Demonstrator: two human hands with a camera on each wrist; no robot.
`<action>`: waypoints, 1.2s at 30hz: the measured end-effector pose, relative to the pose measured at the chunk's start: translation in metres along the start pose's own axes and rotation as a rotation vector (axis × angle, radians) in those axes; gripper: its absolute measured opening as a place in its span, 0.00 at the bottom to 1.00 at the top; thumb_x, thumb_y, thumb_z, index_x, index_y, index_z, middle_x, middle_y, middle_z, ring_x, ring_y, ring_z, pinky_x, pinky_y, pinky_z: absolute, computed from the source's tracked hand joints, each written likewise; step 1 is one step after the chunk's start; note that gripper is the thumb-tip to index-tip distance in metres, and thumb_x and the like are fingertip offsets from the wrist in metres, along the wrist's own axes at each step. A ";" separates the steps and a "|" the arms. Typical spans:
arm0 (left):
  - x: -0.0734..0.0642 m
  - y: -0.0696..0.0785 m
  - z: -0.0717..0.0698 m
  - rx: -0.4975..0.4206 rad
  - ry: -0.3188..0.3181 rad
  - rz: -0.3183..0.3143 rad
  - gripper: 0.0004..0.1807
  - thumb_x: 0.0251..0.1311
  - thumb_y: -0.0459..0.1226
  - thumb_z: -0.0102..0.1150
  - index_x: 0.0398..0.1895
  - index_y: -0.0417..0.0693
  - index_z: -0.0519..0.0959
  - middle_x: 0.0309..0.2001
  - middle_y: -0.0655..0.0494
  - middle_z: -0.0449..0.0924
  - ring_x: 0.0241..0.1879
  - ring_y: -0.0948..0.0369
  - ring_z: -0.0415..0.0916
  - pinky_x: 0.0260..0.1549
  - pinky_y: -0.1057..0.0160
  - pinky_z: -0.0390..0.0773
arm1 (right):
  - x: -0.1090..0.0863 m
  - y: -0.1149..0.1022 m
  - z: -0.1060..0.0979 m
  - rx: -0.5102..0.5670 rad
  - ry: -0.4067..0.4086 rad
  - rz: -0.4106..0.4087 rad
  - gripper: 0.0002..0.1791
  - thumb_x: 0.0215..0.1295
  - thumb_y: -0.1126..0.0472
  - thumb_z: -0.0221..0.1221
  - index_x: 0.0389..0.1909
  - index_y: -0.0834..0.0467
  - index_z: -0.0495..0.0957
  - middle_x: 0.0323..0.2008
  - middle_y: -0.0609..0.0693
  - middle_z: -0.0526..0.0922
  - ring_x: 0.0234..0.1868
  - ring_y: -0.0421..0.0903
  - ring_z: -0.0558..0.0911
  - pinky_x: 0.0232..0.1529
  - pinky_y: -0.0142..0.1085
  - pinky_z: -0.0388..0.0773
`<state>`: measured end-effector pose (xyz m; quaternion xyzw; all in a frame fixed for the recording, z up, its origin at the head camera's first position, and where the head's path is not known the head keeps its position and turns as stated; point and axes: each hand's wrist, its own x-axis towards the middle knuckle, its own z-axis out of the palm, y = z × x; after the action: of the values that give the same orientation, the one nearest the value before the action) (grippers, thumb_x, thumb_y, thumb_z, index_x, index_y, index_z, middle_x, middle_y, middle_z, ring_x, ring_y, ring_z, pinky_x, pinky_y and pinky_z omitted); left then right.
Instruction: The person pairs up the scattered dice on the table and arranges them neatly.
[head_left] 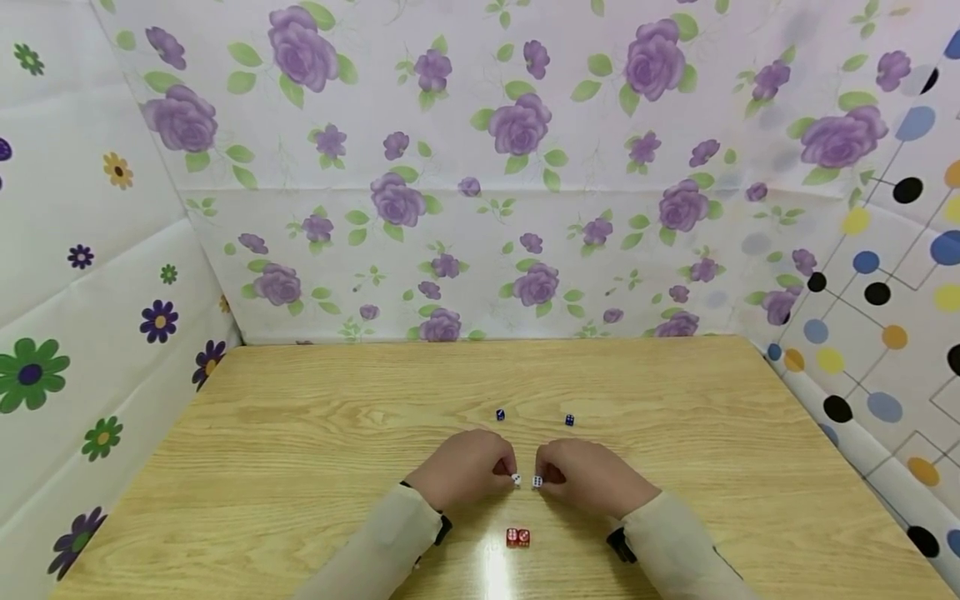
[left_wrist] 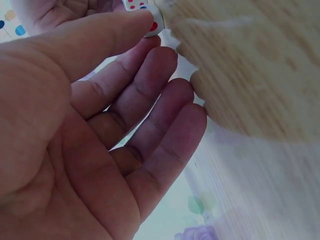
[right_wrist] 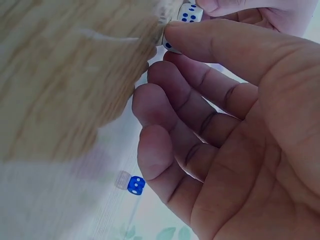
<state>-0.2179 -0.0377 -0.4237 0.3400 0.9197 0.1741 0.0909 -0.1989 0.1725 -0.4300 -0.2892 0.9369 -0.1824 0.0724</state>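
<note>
Two pinches, close together

My left hand (head_left: 467,471) is nearly closed, its thumb and forefinger pinching the left white die (head_left: 517,480), while the other fingers bend inward beneath. My right hand (head_left: 597,477) mirrors it, thumb and forefinger nipping the right white die (head_left: 537,482), the remaining fingers curled loosely. The two white dice sit low in front of me, near the middle of the wood-grain table (head_left: 315,408), just beside each other with a narrow gap between; I cannot tell whether either one is touching the wood. Nearer to me, a left red die (head_left: 512,537) and a right red die (head_left: 524,537) lie side by side. Beyond my hands are a left blue die (head_left: 500,414) and a right blue die (head_left: 570,420), well apart. Behind the table hangs a rose-printed cloth (head_left: 450,125).
</note>
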 end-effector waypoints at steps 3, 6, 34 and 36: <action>0.001 0.002 0.002 0.004 0.005 0.013 0.03 0.56 0.40 0.65 0.27 0.58 0.82 0.26 0.72 0.76 0.26 0.72 0.70 0.30 0.71 0.72 | -0.001 -0.001 0.001 -0.002 0.006 -0.005 0.06 0.60 0.54 0.63 0.28 0.44 0.76 0.23 0.34 0.71 0.23 0.33 0.69 0.26 0.30 0.68; 0.001 0.003 0.003 0.002 0.012 0.023 0.04 0.56 0.39 0.64 0.25 0.59 0.81 0.25 0.72 0.75 0.25 0.72 0.69 0.29 0.71 0.71 | -0.001 -0.001 0.002 0.001 0.010 -0.011 0.06 0.60 0.55 0.64 0.27 0.44 0.76 0.22 0.34 0.71 0.23 0.33 0.69 0.26 0.30 0.68; 0.001 0.001 0.002 -0.007 0.006 0.026 0.04 0.57 0.36 0.61 0.29 0.57 0.83 0.27 0.71 0.77 0.27 0.72 0.70 0.31 0.71 0.72 | 0.004 -0.002 0.007 0.002 0.036 -0.049 0.06 0.62 0.56 0.63 0.28 0.45 0.76 0.23 0.33 0.72 0.23 0.32 0.68 0.27 0.28 0.69; 0.000 0.001 0.001 -0.018 0.000 0.018 0.03 0.56 0.37 0.63 0.30 0.56 0.83 0.27 0.71 0.77 0.27 0.72 0.70 0.30 0.71 0.72 | 0.005 -0.003 0.008 0.003 0.041 -0.057 0.05 0.62 0.55 0.63 0.28 0.45 0.76 0.23 0.33 0.72 0.23 0.32 0.68 0.27 0.28 0.69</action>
<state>-0.2173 -0.0369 -0.4245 0.3476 0.9149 0.1831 0.0924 -0.1994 0.1654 -0.4369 -0.3121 0.9293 -0.1916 0.0485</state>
